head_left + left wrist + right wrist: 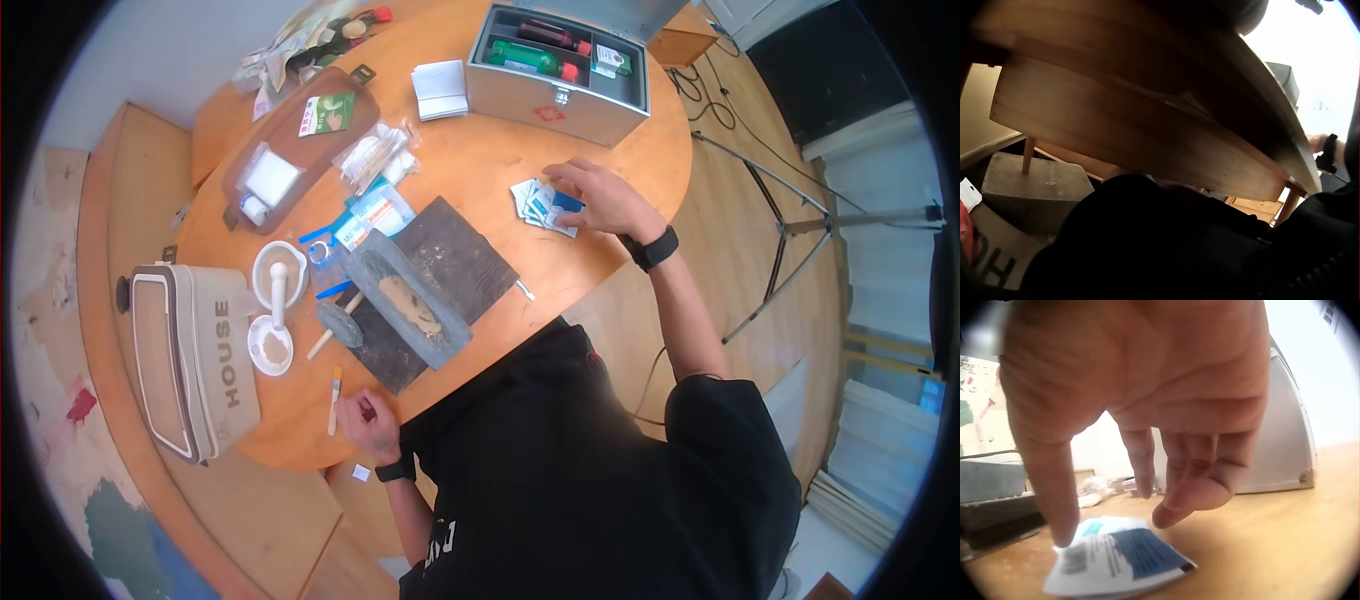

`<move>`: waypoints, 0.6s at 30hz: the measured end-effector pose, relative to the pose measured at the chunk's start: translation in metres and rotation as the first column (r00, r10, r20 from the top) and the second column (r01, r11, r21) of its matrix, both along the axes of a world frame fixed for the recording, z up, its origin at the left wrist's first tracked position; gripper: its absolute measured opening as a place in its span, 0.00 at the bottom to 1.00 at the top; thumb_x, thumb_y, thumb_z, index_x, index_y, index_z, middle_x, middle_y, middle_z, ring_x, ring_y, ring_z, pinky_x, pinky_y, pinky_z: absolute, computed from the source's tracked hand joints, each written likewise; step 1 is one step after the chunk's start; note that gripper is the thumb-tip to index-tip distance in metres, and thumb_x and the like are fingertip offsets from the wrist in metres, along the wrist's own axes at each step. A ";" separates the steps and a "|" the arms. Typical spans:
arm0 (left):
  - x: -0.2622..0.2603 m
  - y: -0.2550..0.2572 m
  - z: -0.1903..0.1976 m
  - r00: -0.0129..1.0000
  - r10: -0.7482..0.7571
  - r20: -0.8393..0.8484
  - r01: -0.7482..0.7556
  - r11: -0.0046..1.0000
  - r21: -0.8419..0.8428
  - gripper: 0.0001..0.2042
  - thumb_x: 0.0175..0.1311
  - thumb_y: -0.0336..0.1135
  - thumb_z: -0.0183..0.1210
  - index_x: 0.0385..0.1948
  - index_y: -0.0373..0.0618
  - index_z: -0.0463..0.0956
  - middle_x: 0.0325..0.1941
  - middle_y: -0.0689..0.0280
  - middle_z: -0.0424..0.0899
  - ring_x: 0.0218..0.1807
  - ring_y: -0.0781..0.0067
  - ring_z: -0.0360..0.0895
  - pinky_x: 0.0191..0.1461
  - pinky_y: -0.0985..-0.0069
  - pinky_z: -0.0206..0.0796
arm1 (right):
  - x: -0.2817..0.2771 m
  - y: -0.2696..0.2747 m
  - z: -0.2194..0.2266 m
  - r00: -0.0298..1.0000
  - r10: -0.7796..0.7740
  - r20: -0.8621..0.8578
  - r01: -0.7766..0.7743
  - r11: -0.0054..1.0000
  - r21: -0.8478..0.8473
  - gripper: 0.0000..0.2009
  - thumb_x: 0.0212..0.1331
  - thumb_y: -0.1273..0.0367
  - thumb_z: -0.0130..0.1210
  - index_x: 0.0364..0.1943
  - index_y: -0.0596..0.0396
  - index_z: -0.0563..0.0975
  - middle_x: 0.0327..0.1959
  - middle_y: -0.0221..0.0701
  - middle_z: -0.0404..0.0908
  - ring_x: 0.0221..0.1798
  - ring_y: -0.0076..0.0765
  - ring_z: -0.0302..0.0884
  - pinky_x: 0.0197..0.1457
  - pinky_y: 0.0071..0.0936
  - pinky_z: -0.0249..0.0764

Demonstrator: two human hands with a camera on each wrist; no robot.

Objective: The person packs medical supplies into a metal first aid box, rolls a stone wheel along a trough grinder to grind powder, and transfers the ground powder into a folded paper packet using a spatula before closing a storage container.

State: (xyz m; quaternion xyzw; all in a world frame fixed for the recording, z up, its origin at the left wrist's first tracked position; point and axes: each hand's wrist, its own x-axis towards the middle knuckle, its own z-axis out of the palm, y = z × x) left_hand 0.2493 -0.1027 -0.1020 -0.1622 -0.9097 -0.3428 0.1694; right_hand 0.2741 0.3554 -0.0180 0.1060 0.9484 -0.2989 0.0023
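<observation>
Several small white-and-blue sachets (543, 206) lie fanned out on the table near its right edge. Over them reaches my right hand (603, 198), fingers bent and spread from the thumb. In the right wrist view, the thumb tip comes down right at the edge of the top sachet (1116, 556), while the other fingers hang above the tabletop. My left hand (370, 425) is loosely curled at the table's front edge, beside a flat brush (335, 400) with a wooden handle. The left wrist view shows mostly the table's underside.
A stone grinding trough (425, 318) with brown powder sits on a dark board (455, 245), its stone wheel (340, 325) alongside. A white mortar (262, 290), a HOUSE-lettered case (225, 390) and a brown tray (240, 160) stand left. Behind the sachets is an open metal medicine box (560, 108).
</observation>
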 end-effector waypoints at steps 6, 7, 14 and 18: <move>0.001 -0.004 -0.004 1.000 -0.002 -0.003 0.002 1.000 -0.002 0.10 0.60 0.20 0.58 0.20 0.39 0.68 0.21 0.62 0.62 0.25 0.62 0.61 0.28 0.66 0.51 | -0.008 0.004 -0.016 0.996 0.025 0.087 -0.021 0.999 -0.044 0.35 0.40 0.69 0.74 0.58 0.51 0.73 0.49 0.40 0.79 0.51 0.48 0.78 0.54 0.37 0.75; 0.002 -0.003 -0.004 1.000 0.020 -0.005 -0.020 1.000 -0.009 0.10 0.60 0.20 0.58 0.21 0.39 0.68 0.21 0.62 0.62 0.25 0.62 0.61 0.28 0.67 0.51 | -0.009 0.004 -0.017 0.992 0.030 0.121 -0.024 0.999 -0.048 0.34 0.41 0.68 0.74 0.58 0.52 0.73 0.48 0.41 0.79 0.50 0.49 0.78 0.55 0.37 0.74; 0.002 0.000 0.000 1.000 0.013 -0.010 -0.013 1.000 0.012 0.10 0.60 0.21 0.58 0.21 0.38 0.68 0.20 0.62 0.61 0.25 0.62 0.61 0.28 0.66 0.51 | -0.008 0.008 -0.023 1.000 0.007 0.030 -0.004 0.995 -0.099 0.20 0.43 0.65 0.73 0.40 0.58 0.82 0.36 0.41 0.84 0.42 0.48 0.80 0.46 0.37 0.75; 0.001 -0.002 0.007 0.995 -0.043 -0.087 0.044 0.999 0.008 0.08 0.58 0.19 0.57 0.22 0.38 0.69 0.21 0.61 0.66 0.26 0.61 0.64 0.29 0.67 0.53 | -0.008 0.002 -0.010 0.996 -0.071 0.055 0.086 0.927 -0.365 0.15 0.49 0.63 0.72 0.36 0.56 0.83 0.30 0.32 0.83 0.33 0.28 0.78 0.39 0.25 0.72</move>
